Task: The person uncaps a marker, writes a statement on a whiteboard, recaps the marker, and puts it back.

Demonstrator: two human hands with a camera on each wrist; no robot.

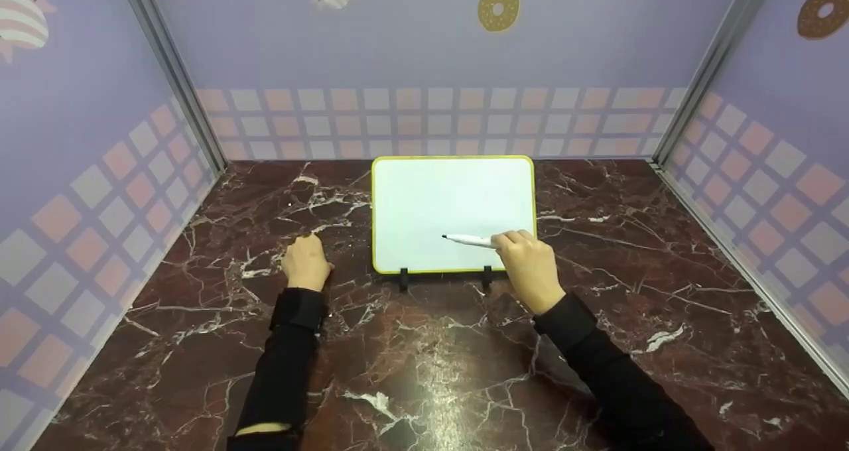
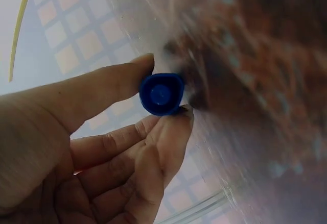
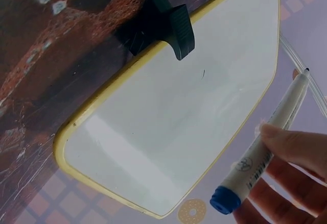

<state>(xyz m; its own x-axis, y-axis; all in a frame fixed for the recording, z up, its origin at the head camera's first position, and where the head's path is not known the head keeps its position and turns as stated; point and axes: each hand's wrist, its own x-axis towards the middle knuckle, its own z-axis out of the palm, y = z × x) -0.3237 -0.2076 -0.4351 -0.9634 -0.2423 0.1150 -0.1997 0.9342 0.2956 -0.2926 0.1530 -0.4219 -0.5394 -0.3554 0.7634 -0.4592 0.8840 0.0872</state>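
My left hand (image 1: 306, 262) is low over the table, left of the whiteboard. In the left wrist view, its thumb and fingers pinch a blue marker cap (image 2: 162, 95), hollow end facing the camera. My right hand (image 1: 530, 265) grips a white marker (image 1: 469, 240) before the board's lower right part. The marker's dark tip is bare and points left; its rear end plug (image 3: 226, 199) is blue. A yellow-framed whiteboard (image 1: 438, 199) leans upright, white apart from a tiny dark mark (image 3: 203, 74) seen in the right wrist view.
Two black stand feet (image 1: 403, 280) hold the board's lower edge. Beneath is a dark red marbled table (image 1: 424, 358). Lilac panels with pink and white checks (image 1: 438, 116) enclose the back and both sides, joined by metal corner posts (image 1: 176, 73).
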